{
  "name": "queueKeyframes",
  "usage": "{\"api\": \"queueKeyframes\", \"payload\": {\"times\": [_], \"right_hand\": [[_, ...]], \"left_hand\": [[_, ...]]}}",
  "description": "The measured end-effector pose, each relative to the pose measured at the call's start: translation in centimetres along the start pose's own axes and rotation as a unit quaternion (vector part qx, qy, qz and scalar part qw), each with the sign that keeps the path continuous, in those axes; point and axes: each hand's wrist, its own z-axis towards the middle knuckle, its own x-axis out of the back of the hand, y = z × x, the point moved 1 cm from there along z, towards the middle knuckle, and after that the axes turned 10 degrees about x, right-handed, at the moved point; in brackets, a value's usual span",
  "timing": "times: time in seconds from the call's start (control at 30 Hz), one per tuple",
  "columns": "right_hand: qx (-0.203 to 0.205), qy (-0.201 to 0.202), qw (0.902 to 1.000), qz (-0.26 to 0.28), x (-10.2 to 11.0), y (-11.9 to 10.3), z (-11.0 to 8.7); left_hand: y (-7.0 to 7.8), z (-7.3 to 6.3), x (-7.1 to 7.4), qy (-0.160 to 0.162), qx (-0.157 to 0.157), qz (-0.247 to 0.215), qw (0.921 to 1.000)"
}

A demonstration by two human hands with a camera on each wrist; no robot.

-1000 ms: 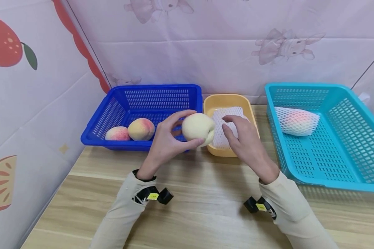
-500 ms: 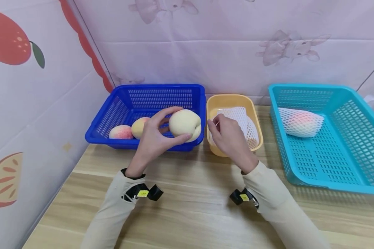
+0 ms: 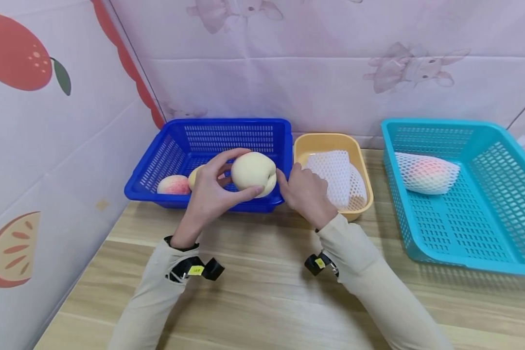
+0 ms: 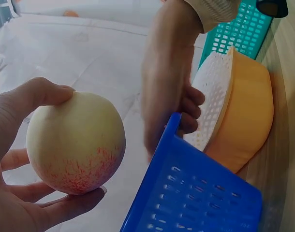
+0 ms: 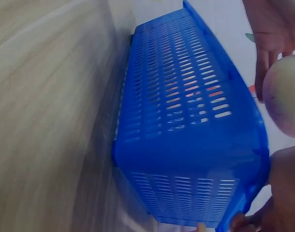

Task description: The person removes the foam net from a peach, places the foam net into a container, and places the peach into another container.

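Note:
My left hand holds a pale peach above the front of the blue basket. In the left wrist view, the thumb is on top and the fingers curl beneath the peach, whose lower side has red flecks. My right hand is at the basket's right front corner, close to the held peach. Its thumb and curled fingers lie on either side of the blue rim, pinching it. Two more peaches lie in the basket: a pink one and a yellow one partly hidden by my left hand.
A yellow tub holding white foam net sleeves stands right of the blue basket. Farther right, a turquoise basket contains a peach in a foam net. A printed cloth wall stands behind; the wooden table lies in front.
My right hand has moved left from above the yellow tub to the blue basket's corner. My left hand has carried the peach a little left and stays around it.

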Motion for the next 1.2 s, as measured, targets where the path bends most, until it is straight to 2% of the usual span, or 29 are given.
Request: {"api": "queueKeyframes", "payload": {"times": [0.13, 0.37, 0.6, 0.77, 1.2], "right_hand": [[-0.005, -0.021, 0.9998, -0.002, -0.2, 0.1, 0.2], [0.042, 0.000, 0.9979, -0.050, -0.5, 0.2, 0.3], [0.054, 0.004, 0.9954, -0.080, -0.6, 0.1, 0.6], [0.052, 0.001, 0.9954, -0.080, -0.6, 0.1, 0.7], [0.040, -0.008, 0.9973, -0.061, -0.8, 0.0, 0.7]], "left_hand": [[0.0, 0.2, 0.3, 0.009, -0.005, 0.009, 0.9999], [0.0, 0.7, 0.9, 0.021, -0.021, 0.024, 0.9993], [0.0, 1.3, 1.6, 0.024, -0.027, 0.039, 0.9986], [0.0, 2.1, 2.2, 0.032, -0.041, 0.069, 0.9963], [-0.2, 2.8, 2.5, 0.032, -0.037, 0.100, 0.9937]]}}
